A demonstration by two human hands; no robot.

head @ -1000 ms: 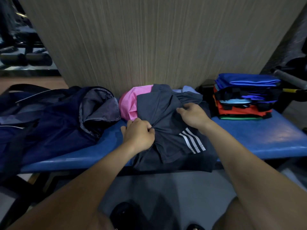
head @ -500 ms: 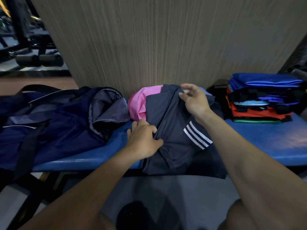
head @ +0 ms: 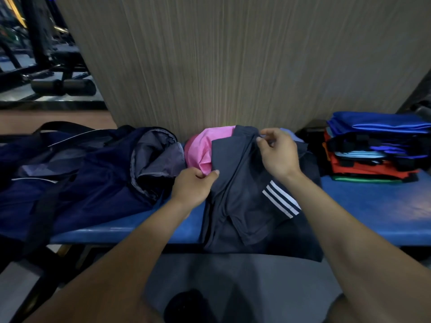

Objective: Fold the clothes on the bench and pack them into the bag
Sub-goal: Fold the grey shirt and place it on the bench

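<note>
Frankly, a good deal of this is hard to make out. The dark grey garment [head: 242,197] lies across the blue bench [head: 373,213], its lower part drooping over the front edge, and it covers most of a pink garment [head: 203,148] behind it, of which only a rounded hump shows against the wood-grain wall [head: 233,61]. A sliver of pale blue cloth [head: 292,136] peeks out past the right hand, too little to say what it is. The only marking I can find is three white stripes [head: 279,201] on the grey fabric (no lettering or logo is legible anywhere).

The left hand [head: 193,187] has its fingers curled, pinching the grey garment's left edge between thumb and fingers, right beside the pink cloth. The right hand [head: 277,152] is at the garment's top edge near the wall, thumb and forefinger nipping the fabric, the other fingers loosely bent.

To the left the navy bag [head: 77,180] sprawls on the bench, its mouth gaping to show grey lining; its far end is cut off by the frame. At the right end sits a stack of folded clothes [head: 373,150], blue on top, orange and green beneath, its right side cropped. Dim gym equipment [head: 46,73] stands back left.
</note>
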